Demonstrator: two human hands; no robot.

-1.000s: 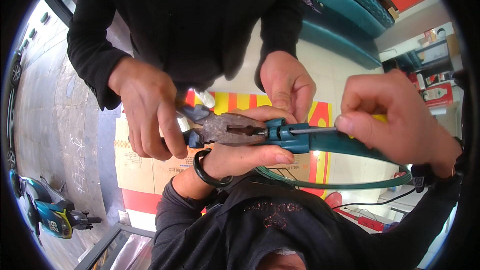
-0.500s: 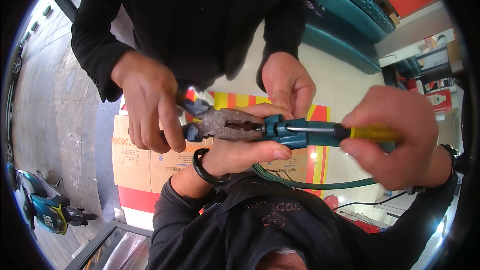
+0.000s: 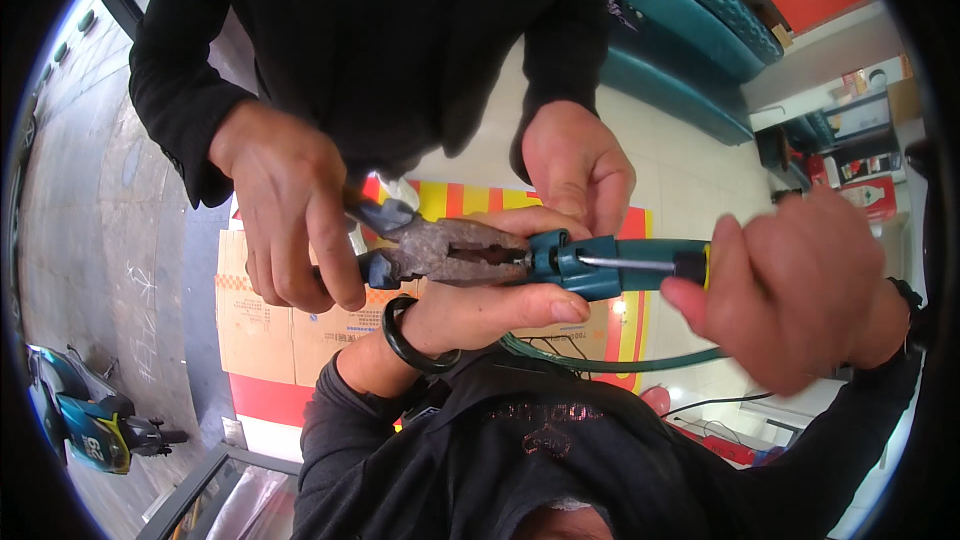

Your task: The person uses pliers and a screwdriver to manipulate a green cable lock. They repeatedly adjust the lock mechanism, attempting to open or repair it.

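Observation:
My left hand [image 3: 490, 308], a black band on its wrist, comes up from below and holds a teal plastic part [image 3: 590, 268] from underneath. My right hand [image 3: 790, 290] grips the yellow-and-black handle of a screwdriver [image 3: 630, 263], and the metal shaft goes into the teal part. A person in black stands facing me. That person's hand [image 3: 290, 210] holds rusty pliers [image 3: 450, 250], whose jaws meet the teal part's left end. The person's other hand [image 3: 577, 165] hovers just behind the part.
A flattened cardboard box [image 3: 265, 325] and a red-and-yellow striped mat [image 3: 470, 200] lie on the floor below. A thin green hoop [image 3: 610, 365] hangs under my hands. Teal padded seats [image 3: 680, 50] are upper right, shelves [image 3: 850, 140] far right, and a scooter [image 3: 85, 420] lower left.
My right hand has drawn back to the right, so more of the screwdriver's shaft shows. The pliers and my left hand stay on the teal part.

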